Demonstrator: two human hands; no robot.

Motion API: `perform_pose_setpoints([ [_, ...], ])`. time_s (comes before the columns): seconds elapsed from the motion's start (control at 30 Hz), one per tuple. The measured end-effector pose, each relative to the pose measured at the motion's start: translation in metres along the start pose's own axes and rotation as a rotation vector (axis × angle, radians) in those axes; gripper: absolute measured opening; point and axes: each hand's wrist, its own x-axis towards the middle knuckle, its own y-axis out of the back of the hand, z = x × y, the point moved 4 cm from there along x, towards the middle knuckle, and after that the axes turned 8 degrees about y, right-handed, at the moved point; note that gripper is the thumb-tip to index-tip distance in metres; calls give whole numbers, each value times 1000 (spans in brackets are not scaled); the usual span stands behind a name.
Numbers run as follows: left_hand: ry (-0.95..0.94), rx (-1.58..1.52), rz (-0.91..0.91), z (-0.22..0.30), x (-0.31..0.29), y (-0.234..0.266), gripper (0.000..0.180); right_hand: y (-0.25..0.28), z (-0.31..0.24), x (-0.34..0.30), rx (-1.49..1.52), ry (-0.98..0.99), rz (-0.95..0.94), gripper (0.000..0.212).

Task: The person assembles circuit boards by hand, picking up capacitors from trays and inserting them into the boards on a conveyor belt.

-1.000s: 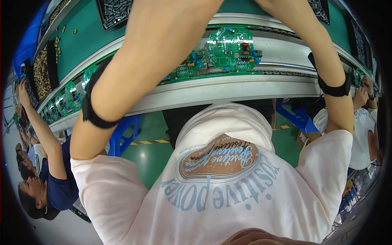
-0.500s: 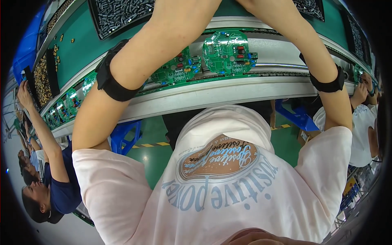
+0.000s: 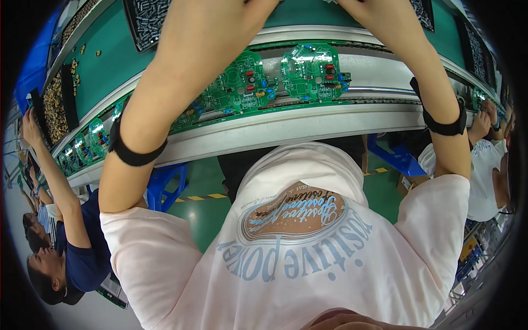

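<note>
Bare left hand (image 3: 242,14), bare right hand (image 3: 371,10) beyond the rounded green circuit board (image 3: 308,74); fingers cropped, I can't tell their grip!

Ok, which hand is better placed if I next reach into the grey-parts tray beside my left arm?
Probably your left hand: it's nearer that black tray, with its forearm alongside. Your right hand would have to reach across past it. Both hands are partly cut off.

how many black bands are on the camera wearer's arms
2: the left band around the left arm, the right band around the right arm. More may be hidden beyond the top edge.
</note>
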Motion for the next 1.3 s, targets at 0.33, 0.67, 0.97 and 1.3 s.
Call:
perform_pose_setpoints([
  [0.33, 204, -14, -99, -20, -51, 30, 8, -5, -70, -77, 344, -123, 42, 15],
  [0.67, 457, -232, -211, -50, -89, 24, 23, -50, -74, -83, 133, -180, 56, 13],
  [0.97, 559, -249, -130, -57, -110, 25, 20, -51, -84, -81, -52, -36, 40, 15],
  [1.3, 147, 427, -122, -53, -113, 17, 13, -14, -84, -80, -16, -62, -58, 29],
])
